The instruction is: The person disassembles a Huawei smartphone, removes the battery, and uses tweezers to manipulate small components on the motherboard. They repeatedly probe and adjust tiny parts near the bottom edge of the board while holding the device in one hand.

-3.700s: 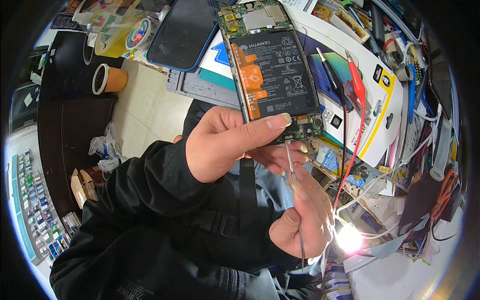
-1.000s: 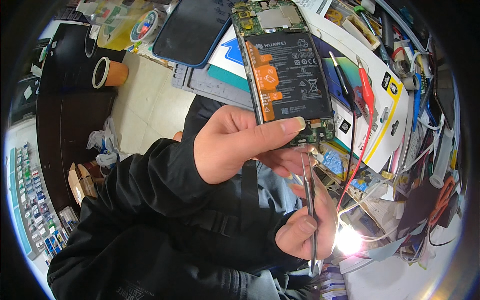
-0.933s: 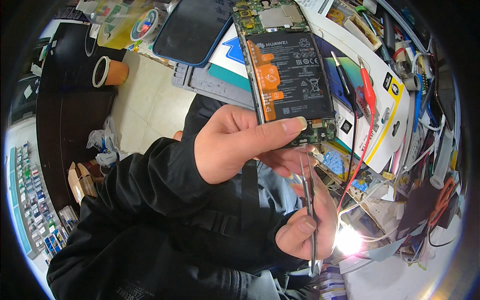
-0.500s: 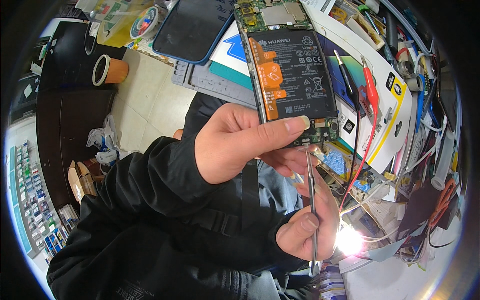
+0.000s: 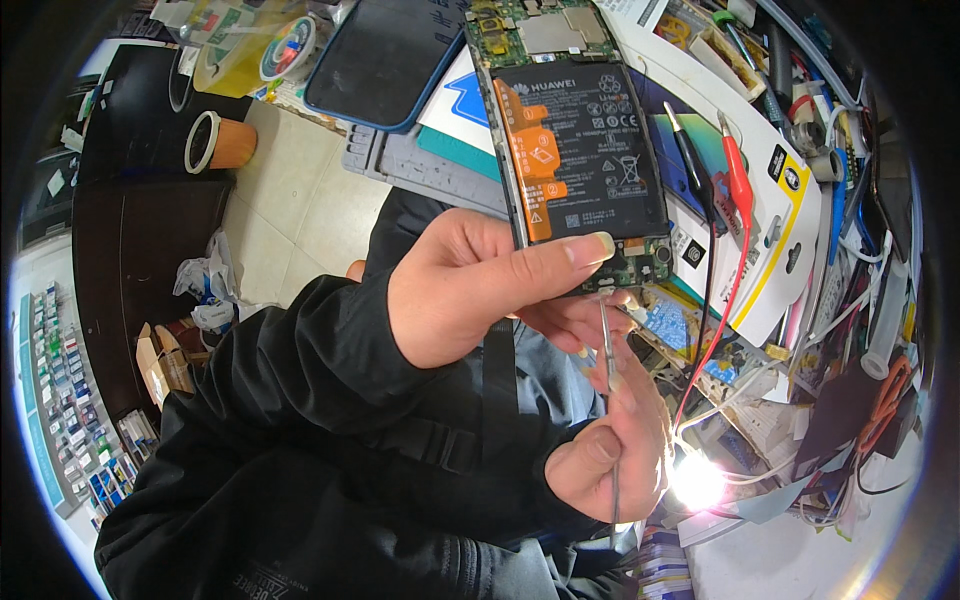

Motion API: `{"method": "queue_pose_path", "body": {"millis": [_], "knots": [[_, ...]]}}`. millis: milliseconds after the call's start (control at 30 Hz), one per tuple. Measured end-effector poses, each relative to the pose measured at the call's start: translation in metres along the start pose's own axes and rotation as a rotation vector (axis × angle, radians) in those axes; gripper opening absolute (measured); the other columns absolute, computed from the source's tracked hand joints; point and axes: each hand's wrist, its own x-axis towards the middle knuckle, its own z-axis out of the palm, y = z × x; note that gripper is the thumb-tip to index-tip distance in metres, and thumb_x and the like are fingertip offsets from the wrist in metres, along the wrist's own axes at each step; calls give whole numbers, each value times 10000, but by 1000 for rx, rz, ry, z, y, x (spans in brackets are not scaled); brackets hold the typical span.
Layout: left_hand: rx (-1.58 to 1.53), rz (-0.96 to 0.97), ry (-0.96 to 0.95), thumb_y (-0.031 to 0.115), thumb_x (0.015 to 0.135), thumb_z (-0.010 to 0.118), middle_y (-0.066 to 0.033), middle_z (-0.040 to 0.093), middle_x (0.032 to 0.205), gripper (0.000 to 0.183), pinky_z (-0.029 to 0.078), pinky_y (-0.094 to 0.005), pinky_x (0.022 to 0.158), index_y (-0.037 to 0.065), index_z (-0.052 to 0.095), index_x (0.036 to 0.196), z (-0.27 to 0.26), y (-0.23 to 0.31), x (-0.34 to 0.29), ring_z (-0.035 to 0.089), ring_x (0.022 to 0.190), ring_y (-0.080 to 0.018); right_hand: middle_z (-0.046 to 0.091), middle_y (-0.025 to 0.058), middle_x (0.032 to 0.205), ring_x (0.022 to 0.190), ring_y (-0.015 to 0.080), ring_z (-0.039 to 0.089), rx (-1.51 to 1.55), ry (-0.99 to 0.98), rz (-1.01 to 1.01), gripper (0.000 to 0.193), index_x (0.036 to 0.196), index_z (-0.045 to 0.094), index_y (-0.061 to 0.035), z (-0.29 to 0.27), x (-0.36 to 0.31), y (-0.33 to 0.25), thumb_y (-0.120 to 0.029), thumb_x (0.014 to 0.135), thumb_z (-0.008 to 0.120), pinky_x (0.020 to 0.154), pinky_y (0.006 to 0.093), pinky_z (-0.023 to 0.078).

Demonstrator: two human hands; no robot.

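My left hand (image 5: pixel 470 285) grips the lower end of an opened smartphone (image 5: pixel 585 150), thumb across its face and the other fingers beneath. The back cover is off. A black battery with orange pull tabs fills the middle, with green circuit boards above and below it. In my right hand (image 5: pixel 615 450) is a pair of slim metal tweezers (image 5: pixel 611 370), pinched between thumb and fingers. Its tips meet the phone's bottom edge near the port, close to my left fingertips. Whether they grasp anything there is too small to tell.
A dark phone in a blue case (image 5: pixel 385 60) lies at the far left of the bench, beside a grey tray (image 5: pixel 385 160). Black (image 5: pixel 690 160) and red (image 5: pixel 738 185) probe leads hang at the right. Cables and tools crowd the right side. A bright lamp (image 5: pixel 698 482) glows beside my right hand.
The tweezers and my right hand have shifted slightly left, and the tweezers have turned to look narrower. The phone has tipped a little left in my left hand.
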Motion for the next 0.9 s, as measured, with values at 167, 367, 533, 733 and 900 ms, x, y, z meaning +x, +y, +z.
{"method": "queue_pose_path", "body": {"millis": [167, 367, 533, 733, 900], "knots": [[-9, -19, 21, 296, 1037, 640, -146, 773, 965, 371, 598, -280, 757, -59, 746, 1063, 2, 0, -1, 739, 825, -179, 706, 306, 1134, 1050, 437, 727, 42, 59, 46, 360, 1314, 565, 51, 5, 0, -1, -40, 967, 535, 850, 451, 627], [72, -12, -4, 280, 1058, 573, -197, 745, 1070, 395, 618, -349, 761, -82, 680, 1173, 0, 0, 0, 743, 942, -270, 710, 298, 1128, 1031, 424, 737, 1, 17, 18, 359, 1318, 577, 48, 2, 1, -3, -43, 974, 525, 849, 442, 623], [60, -24, -14, 278, 1060, 571, -202, 740, 1079, 399, 618, -352, 761, -88, 676, 1178, -1, 1, -1, 742, 948, -279, 710, 305, 1127, 1034, 426, 736, 32, 59, 63, 361, 1314, 582, 53, 3, 1, -3, -39, 967, 533, 841, 443, 624], [21, -13, -29, 294, 1047, 622, -159, 772, 961, 387, 593, -283, 762, -74, 741, 1062, -1, 1, 1, 745, 834, -188, 705, 313, 1134, 1029, 429, 736, 60, 106, 45, 342, 1302, 585, 68, 6, 1, -1, -63, 988, 545, 845, 446, 620], [10, -5, 20, 292, 1048, 620, -154, 774, 949, 385, 590, -279, 757, -73, 744, 1056, 0, 0, 0, 742, 826, -186, 703, 316, 1138, 1026, 429, 736, 59, 49, 9, 331, 1288, 588, 82, 4, 1, -1, -68, 996, 542, 850, 443, 616]]}}
